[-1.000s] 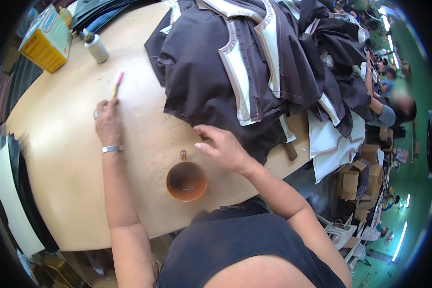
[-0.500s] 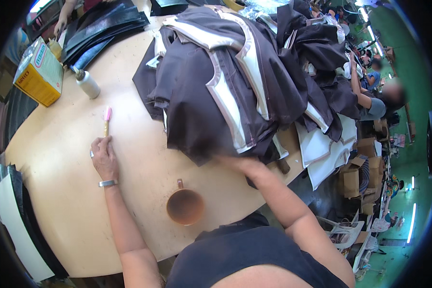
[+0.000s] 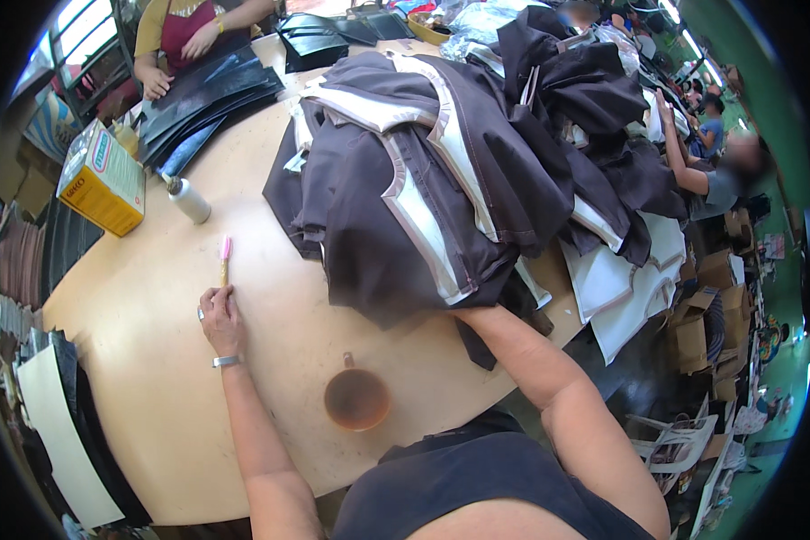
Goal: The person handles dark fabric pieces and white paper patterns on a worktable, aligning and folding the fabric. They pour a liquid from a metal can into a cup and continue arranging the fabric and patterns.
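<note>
On the left side of the table, my left hand is closed around the yellow handle of a small pink-tipped brush and rests on the tabletop. A large heap of dark brown fabric pieces with white strips along their edges fills the middle and right. My right hand reaches under the near edge of this heap. Its fingers are hidden by the cloth, so their grip does not show. Between my arms stands a brown mug, its handle pointing away from me.
A yellow box and a white squeeze bottle stand at the left. Black sheets are stacked beyond them, where a co-worker's hands rest. White pieces hang over the table's right edge. Cardboard boxes stand at right.
My right hand has gone further under the near edge of the fabric. My left hand keeps the brush. The view has shifted, showing more of the co-worker at the far left.
</note>
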Action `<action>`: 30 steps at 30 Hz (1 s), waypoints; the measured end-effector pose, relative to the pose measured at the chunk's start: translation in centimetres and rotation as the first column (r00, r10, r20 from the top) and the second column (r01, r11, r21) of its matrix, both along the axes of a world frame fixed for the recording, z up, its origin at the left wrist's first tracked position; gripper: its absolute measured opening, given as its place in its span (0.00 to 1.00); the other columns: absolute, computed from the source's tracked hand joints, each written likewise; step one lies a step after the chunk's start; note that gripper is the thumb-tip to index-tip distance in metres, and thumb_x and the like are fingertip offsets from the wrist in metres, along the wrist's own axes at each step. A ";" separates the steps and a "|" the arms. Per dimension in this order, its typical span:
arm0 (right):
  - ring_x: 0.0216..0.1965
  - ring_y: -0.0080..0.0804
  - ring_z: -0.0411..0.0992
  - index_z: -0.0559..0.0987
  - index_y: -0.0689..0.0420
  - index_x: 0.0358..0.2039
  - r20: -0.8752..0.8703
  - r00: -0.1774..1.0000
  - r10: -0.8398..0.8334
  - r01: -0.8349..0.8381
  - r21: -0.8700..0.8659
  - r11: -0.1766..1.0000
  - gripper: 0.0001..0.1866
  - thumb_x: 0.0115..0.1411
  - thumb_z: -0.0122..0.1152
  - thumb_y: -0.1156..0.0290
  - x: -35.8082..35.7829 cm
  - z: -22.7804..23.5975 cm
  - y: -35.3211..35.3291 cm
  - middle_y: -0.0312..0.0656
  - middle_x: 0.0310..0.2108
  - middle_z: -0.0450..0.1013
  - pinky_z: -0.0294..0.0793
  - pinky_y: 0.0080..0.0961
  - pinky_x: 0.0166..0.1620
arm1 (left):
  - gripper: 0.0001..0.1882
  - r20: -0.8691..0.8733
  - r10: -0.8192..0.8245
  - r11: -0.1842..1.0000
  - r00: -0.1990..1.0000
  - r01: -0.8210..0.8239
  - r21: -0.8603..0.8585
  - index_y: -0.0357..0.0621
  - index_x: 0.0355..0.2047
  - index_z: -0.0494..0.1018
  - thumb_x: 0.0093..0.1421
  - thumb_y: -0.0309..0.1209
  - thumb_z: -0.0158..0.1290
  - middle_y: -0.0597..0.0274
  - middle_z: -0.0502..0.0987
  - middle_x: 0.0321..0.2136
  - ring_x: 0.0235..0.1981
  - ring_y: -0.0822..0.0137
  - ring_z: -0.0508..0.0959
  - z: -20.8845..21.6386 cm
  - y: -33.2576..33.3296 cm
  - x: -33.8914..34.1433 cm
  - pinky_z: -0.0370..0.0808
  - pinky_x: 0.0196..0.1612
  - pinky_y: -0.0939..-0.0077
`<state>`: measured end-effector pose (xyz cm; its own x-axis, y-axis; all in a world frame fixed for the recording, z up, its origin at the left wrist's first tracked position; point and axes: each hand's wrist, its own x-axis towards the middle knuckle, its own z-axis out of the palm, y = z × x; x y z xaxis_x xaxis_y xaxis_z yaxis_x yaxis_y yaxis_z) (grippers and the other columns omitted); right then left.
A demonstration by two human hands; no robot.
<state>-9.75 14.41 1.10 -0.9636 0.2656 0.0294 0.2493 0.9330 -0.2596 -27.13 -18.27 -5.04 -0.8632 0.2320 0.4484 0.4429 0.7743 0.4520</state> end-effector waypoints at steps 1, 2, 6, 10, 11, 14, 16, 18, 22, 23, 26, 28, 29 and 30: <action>0.55 0.48 0.57 0.62 0.58 0.53 -0.002 1.000 0.000 0.000 -0.002 1.000 0.28 0.54 0.50 0.58 0.0 0.1 0.3 0.51 0.52 0.61 0.55 0.39 0.57 | 0.09 -0.015 -0.005 1.000 1.000 0.005 0.002 0.47 0.35 0.75 0.53 0.25 0.50 0.59 0.70 0.37 0.38 0.59 0.70 -0.1 -0.1 -0.1 0.69 0.40 0.67; 0.55 0.48 0.58 0.62 0.58 0.53 -0.004 1.000 -0.001 0.000 -0.008 1.000 0.28 0.54 0.50 0.58 0.1 0.3 0.5 0.51 0.51 0.61 0.55 0.39 0.57 | 0.09 -0.005 -0.002 1.000 1.000 0.002 0.014 0.47 0.35 0.74 0.53 0.24 0.50 0.59 0.70 0.37 0.38 0.59 0.70 -0.1 -0.3 -0.1 0.69 0.40 0.67; 0.54 0.48 0.58 0.64 0.58 0.52 0.002 1.000 -0.007 0.007 -0.016 1.000 0.27 0.54 0.50 0.59 0.3 0.7 2.1 0.51 0.50 0.62 0.56 0.39 0.56 | 0.09 0.002 0.000 1.000 1.000 0.000 0.004 0.46 0.35 0.74 0.54 0.24 0.49 0.57 0.70 0.37 0.39 0.57 0.70 0.5 0.0 0.5 0.68 0.42 0.65; 0.53 0.49 0.59 0.65 0.58 0.51 0.021 0.999 -0.034 0.034 -0.010 0.999 0.25 0.54 0.50 0.61 1.2 1.1 4.1 0.51 0.49 0.63 0.57 0.39 0.55 | 0.08 -0.046 -0.084 0.996 0.995 0.082 -0.031 0.43 0.35 0.74 0.55 0.25 0.49 0.55 0.70 0.36 0.39 0.56 0.70 -1.3 1.0 -0.7 0.67 0.43 0.66; 0.53 0.49 0.60 0.65 0.58 0.51 -0.007 1.000 0.013 -0.013 -0.034 0.999 0.25 0.54 0.50 0.61 0.6 0.8 3.6 0.51 0.49 0.64 0.58 0.39 0.55 | 0.08 -0.039 -0.033 0.999 0.999 0.032 -0.020 0.43 0.35 0.74 0.55 0.26 0.48 0.55 0.69 0.36 0.39 0.56 0.70 -0.4 -0.4 -0.1 0.67 0.43 0.66; 0.52 0.49 0.60 0.66 0.58 0.51 -0.013 1.000 0.023 -0.024 -0.077 0.997 0.24 0.54 0.50 0.62 2.7 0.9 4.0 0.51 0.48 0.64 0.59 0.39 0.54 | 0.08 -0.014 -0.059 0.998 0.998 0.059 -0.010 0.42 0.35 0.73 0.55 0.26 0.48 0.55 0.69 0.36 0.39 0.56 0.70 -0.2 0.7 -0.3 0.66 0.43 0.66; 0.52 0.49 0.61 0.66 0.58 0.50 -0.095 0.993 0.069 -0.087 -0.190 0.978 0.23 0.54 0.50 0.63 5.2 1.3 3.6 0.50 0.47 0.65 0.59 0.39 0.53 | 0.08 -0.007 -0.039 0.999 0.999 0.038 -0.036 0.42 0.36 0.73 0.56 0.26 0.47 0.55 0.69 0.36 0.40 0.56 0.69 0.2 -0.1 -0.1 0.66 0.44 0.66; 0.51 0.49 0.61 0.67 0.58 0.50 -0.070 0.996 0.061 -0.077 -0.254 0.964 0.23 0.54 0.50 0.64 9.2 3.1 3.8 0.50 0.46 0.65 0.60 0.39 0.53 | 0.09 0.039 -0.045 0.999 0.998 0.046 -0.026 0.42 0.37 0.73 0.56 0.26 0.47 0.56 0.69 0.37 0.40 0.56 0.69 -0.2 0.6 -0.3 0.66 0.44 0.66; 0.45 0.42 0.68 0.73 0.60 0.40 0.394 0.914 0.099 -0.088 -0.046 0.995 0.15 0.51 0.52 0.71 12.8 8.6 4.1 0.47 0.39 0.71 0.67 0.36 0.47 | 0.10 0.066 -0.001 0.997 0.998 0.006 -0.081 0.43 0.40 0.72 0.58 0.27 0.46 0.56 0.68 0.39 0.43 0.56 0.68 0.4 -0.3 0.1 0.65 0.46 0.66; 0.43 0.41 0.69 0.74 0.60 0.38 0.135 0.987 0.082 -0.069 -0.103 0.992 0.13 0.51 0.52 0.72 15.0 7.9 5.0 0.47 0.37 0.72 0.68 0.35 0.45 | 0.11 0.056 -0.004 0.997 0.998 0.008 -0.071 0.43 0.41 0.71 0.58 0.27 0.45 0.56 0.68 0.41 0.43 0.57 0.68 0.1 0.0 0.0 0.66 0.45 0.66; 0.38 0.41 0.71 0.74 0.62 0.35 -0.198 0.979 -0.049 -0.007 -0.273 0.962 0.11 0.50 0.53 0.73 18.3 9.2 7.1 0.48 0.34 0.73 0.71 0.32 0.42 | 0.13 0.012 0.003 0.999 1.000 -0.003 0.038 0.42 0.43 0.70 0.58 0.25 0.44 0.57 0.68 0.45 0.45 0.59 0.68 -0.4 0.0 -0.3 0.67 0.45 0.67; 0.36 0.42 0.72 0.74 0.62 0.35 -0.279 0.955 -0.100 0.016 -0.287 0.958 0.12 0.49 0.54 0.73 19.2 10.2 9.3 0.48 0.33 0.73 0.71 0.31 0.40 | 0.14 -0.016 0.012 0.968 1.000 -0.008 0.249 0.41 0.46 0.68 0.59 0.26 0.43 0.57 0.67 0.47 0.46 0.61 0.68 -1.7 -1.1 -0.7 0.67 0.46 0.69; 0.34 0.42 0.73 0.74 0.62 0.36 -0.332 0.938 -0.099 0.016 -0.246 0.969 0.12 0.49 0.54 0.74 19.5 10.3 10.7 0.48 0.33 0.73 0.72 0.31 0.40 | 0.14 0.022 0.025 0.955 0.999 -0.031 0.295 0.40 0.46 0.68 0.59 0.26 0.43 0.57 0.67 0.48 0.46 0.62 0.68 -2.1 -2.0 -0.3 0.67 0.46 0.70; 0.33 0.41 0.73 0.75 0.61 0.34 -0.341 0.923 -0.177 0.086 -0.268 0.960 0.10 0.50 0.54 0.74 19.7 10.6 11.9 0.47 0.31 0.74 0.72 0.29 0.38 | 0.15 0.062 0.034 0.939 0.997 -0.053 0.340 0.40 0.47 0.67 0.59 0.27 0.43 0.57 0.67 0.48 0.46 0.63 0.68 -2.3 -2.9 0.3 0.66 0.46 0.71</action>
<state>9.97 26.33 11.69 -0.8558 0.4323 0.2840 0.2126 0.7945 -0.5688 -26.85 -21.16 -7.39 -0.8944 0.0351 0.4458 0.3795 0.5868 0.7153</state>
